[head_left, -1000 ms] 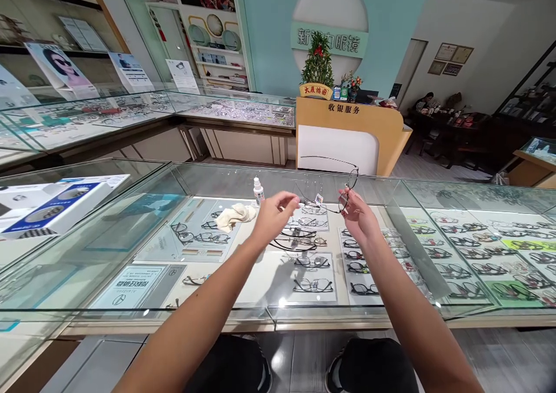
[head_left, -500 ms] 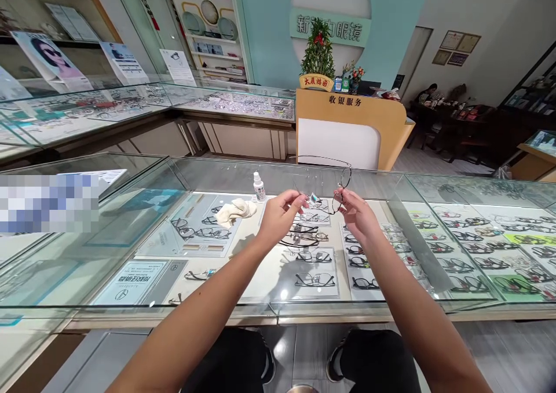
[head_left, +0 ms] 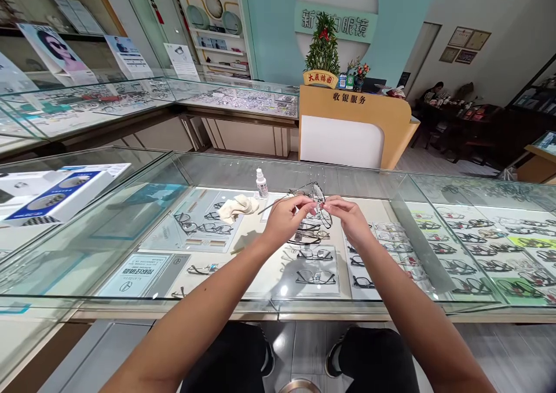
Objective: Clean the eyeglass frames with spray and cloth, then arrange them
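Note:
A pair of dark-rimmed eyeglasses [head_left: 319,192] is held above the glass counter, its lenses turned sideways and one temple pointing left behind my fingers. My left hand [head_left: 285,214] is closed, thumb and forefinger pinching at the near side of the frame. From the right, my right hand [head_left: 351,217] pinches the rim between thumb and fingertips. The two sets of fingertips almost meet at the middle of the glasses, and they hide part of it. A crumpled cream cloth [head_left: 238,207] and a small white spray bottle [head_left: 261,183] are left of the hands.
The glass display counter [head_left: 208,167] spans the front, with several eyeglasses [head_left: 315,277] on white cards inside. A blue and white box [head_left: 61,199] lies at the left. Beyond stand a cashier desk [head_left: 356,112] and more showcases. A person [head_left: 434,91] sits far right.
My hands have come closer together. The eyeglasses have turned, and their temple now points left behind my left hand. The view has shifted slightly.

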Demonstrator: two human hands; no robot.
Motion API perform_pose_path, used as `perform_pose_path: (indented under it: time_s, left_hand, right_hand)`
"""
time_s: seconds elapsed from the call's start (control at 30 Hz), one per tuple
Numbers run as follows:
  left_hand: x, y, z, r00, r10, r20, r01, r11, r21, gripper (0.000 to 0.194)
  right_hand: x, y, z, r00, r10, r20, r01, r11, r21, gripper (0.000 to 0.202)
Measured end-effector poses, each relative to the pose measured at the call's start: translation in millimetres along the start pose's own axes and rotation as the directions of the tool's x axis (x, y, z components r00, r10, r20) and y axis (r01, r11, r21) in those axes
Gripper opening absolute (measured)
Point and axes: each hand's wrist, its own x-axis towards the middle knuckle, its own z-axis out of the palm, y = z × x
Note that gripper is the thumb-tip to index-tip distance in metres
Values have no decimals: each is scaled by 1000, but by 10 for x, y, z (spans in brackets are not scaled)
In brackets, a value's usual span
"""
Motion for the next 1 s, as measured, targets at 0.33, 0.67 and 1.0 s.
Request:
perform_pose_path:
  time_s: [0.33,0.67,1.0]
  left_hand:
    - [-10,-68,37,990,76,-119,-66,994,81,26]
    - [37,-74,-65,812,498,-305,-337,825,453,17]
    - [14,-141,154,821,551,153,-552,694,462,20]
  right_hand:
    - [7,15,-42,999,-43,-30,42,999,-10,14]
    - [3,-32,-48,996,-32,-88,38,997,73,14]
    - [32,97,-8,969,206,-137,-148,926,347,25]
